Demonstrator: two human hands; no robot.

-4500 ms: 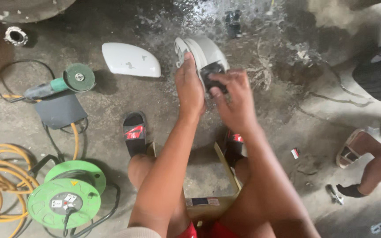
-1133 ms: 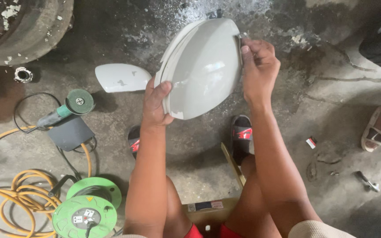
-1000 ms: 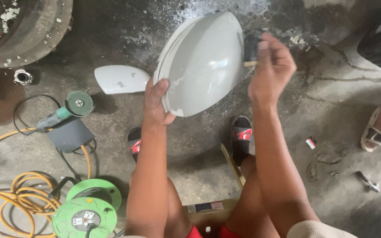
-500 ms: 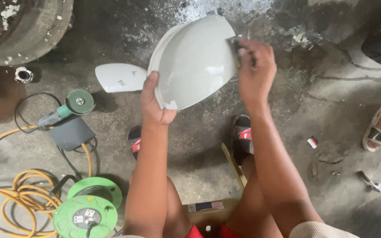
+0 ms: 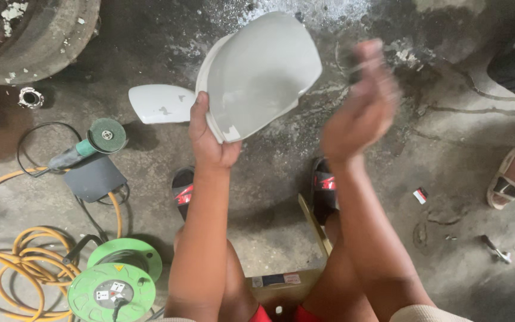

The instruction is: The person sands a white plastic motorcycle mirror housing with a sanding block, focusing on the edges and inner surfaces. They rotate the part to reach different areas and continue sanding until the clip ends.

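Here, left hand [image 5: 210,140]: gripped grey shell [image 5: 260,71] by its near edge.
Right hand [image 5: 362,104]: blurred; grasp unreadable.
Risk: one-handed hold seemed weak; shell might drop onto concrete floor [image 5: 257,197].

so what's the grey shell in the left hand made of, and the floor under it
Grey shell: probably moulded plastic with a matte primer-like coat; smooth curved face, thin pale edge, held by the left hand. Floor: bare concrete, rough, cracked and stained, dusted with whitish powder.

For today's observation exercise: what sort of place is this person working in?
Probably a car body repair workshop: an angle grinder and green cable reel lie on stained concrete, and the left hand holds a grey mirror cover.
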